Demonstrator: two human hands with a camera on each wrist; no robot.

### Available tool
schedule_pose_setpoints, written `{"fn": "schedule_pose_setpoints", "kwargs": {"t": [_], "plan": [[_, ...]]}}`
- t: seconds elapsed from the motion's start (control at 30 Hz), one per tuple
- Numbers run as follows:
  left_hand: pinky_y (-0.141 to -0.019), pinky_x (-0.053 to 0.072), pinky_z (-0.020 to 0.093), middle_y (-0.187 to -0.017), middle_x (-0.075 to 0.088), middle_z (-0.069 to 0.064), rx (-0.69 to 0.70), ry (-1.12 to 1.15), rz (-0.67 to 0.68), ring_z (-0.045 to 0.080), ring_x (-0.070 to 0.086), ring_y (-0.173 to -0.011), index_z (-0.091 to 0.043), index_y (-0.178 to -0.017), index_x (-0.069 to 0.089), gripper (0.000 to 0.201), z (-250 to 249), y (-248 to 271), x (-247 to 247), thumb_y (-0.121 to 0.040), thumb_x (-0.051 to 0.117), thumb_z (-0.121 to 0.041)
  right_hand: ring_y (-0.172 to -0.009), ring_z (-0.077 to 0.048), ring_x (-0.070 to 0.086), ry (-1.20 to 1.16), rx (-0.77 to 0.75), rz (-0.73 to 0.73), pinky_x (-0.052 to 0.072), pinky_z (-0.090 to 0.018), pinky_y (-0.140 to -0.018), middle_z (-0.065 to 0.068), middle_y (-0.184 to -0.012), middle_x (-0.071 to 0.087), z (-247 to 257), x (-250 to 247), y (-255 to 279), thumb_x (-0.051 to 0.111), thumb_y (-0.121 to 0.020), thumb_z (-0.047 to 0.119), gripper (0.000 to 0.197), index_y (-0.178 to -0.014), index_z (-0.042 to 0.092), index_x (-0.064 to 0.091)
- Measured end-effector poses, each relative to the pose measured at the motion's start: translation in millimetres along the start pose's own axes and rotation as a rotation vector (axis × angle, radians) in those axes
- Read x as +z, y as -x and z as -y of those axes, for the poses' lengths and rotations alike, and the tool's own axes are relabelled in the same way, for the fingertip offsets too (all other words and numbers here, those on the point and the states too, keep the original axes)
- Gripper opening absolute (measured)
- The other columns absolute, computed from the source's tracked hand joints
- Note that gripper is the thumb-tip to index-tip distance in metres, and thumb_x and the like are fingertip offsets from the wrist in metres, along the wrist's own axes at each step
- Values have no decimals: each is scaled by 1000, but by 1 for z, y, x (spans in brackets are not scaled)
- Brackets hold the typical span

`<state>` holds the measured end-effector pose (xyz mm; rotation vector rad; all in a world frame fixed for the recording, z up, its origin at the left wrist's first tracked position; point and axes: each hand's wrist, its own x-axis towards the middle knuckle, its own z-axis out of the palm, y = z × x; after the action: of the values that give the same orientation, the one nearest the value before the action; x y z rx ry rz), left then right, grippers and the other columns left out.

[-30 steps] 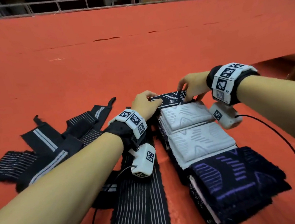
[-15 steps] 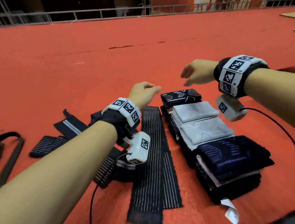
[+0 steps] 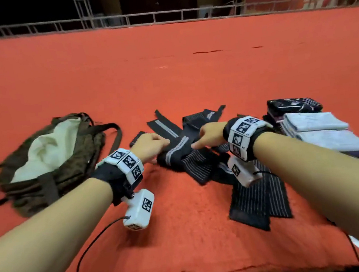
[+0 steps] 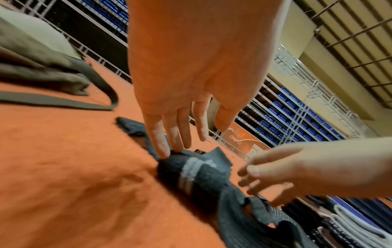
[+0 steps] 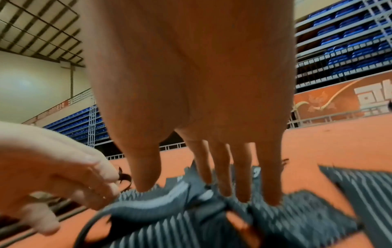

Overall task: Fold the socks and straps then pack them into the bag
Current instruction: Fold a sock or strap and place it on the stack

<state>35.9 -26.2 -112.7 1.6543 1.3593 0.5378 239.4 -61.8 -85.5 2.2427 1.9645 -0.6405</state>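
A tangle of black straps with grey stripes lies mid-carpet. My left hand reaches into it from the left, its straight fingers touching the end of a bunched striped strap. My right hand comes in from the right, its fingers stretched down onto the pinstriped straps. Neither hand grips anything. Folded socks, white and dark, sit stacked at the right. The brown bag lies open at the left, its pale lining showing.
A flat pinstriped strap lies near my right forearm. The bag's handle loops toward the straps. Red carpet stretches to a metal railing at the back. Cables trail from both wrist cameras.
Both hands left the sock stack and moved left onto the strap pile. My view swung left, bringing the open bag fully into sight.
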Motion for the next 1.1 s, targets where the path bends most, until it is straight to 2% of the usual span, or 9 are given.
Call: {"fn": "schedule_pose_setpoints", "kwargs": {"t": [0.17,0.27,0.43,0.53,0.67,0.83,0.93,1.03,1.1], "plan": [[-56,49,27,-92,57,6,-169,213,57,19,58,-75,-15,-94,58,20,34,12,-19,-94,70,-31,-120,-32,60,-75,131,-82,48,-34,-98,-10,-133,64,8,53,-7,68,-87,56,63,-130,10,63],[-61,55,32,-115,55,7,-164,271,133,24,65,-99,-12,-112,54,42,31,12,-3,-90,74,-42,-119,-34,60,-234,287,-206,49,-35,-97,-11,-124,65,7,61,-5,72,-85,49,54,-120,7,65],[-80,61,52,-112,73,18,-124,372,-28,28,72,-94,-13,-98,63,32,27,3,25,-80,84,-28,-84,-23,65,-632,325,-130,50,-30,-69,-9,-95,67,16,56,-3,80,-85,21,31,-103,0,67],[-84,61,49,-99,77,11,21,434,-239,29,73,-96,-14,-91,72,25,21,-2,12,-75,85,-27,-89,-25,70,-874,230,-112,60,-32,-78,-13,-105,72,35,61,-6,77,-87,16,35,-113,-4,67],[-69,49,16,-97,71,8,259,301,-533,22,66,-87,-8,-99,72,29,4,-2,-40,-79,84,-26,-76,-18,60,-1042,-64,-178,52,-30,-74,-9,-86,69,95,68,-5,67,-93,6,6,-92,3,72],[-106,45,44,-133,53,17,-34,-80,-454,34,52,-125,-18,-120,61,73,18,-2,-75,-59,86,-49,-75,-14,55,-736,-255,-161,43,-26,-68,-6,-83,66,124,53,12,58,-98,8,19,-85,4,72],[-115,25,45,-144,34,14,-157,-304,-514,35,27,-138,-20,-132,48,78,30,14,-57,-68,87,-40,-88,-14,60,-693,-88,-330,44,-25,-78,-2,-95,69,74,26,24,67,-93,16,10,-98,14,75],[-113,25,45,-137,40,8,156,-429,-652,33,28,-135,-26,-118,57,48,29,19,-29,-74,75,-29,-92,-22,59,-551,213,-384,45,-30,-80,-10,-96,64,8,16,29,69,-93,26,19,-101,9,70],[-107,36,39,-127,52,5,327,-326,-431,28,42,-128,-24,-110,62,29,19,18,-11,-82,70,-21,-97,-30,60,-518,409,-292,50,-36,-82,-14,-100,59,-25,23,29,67,-94,35,35,-106,3,66]]}}
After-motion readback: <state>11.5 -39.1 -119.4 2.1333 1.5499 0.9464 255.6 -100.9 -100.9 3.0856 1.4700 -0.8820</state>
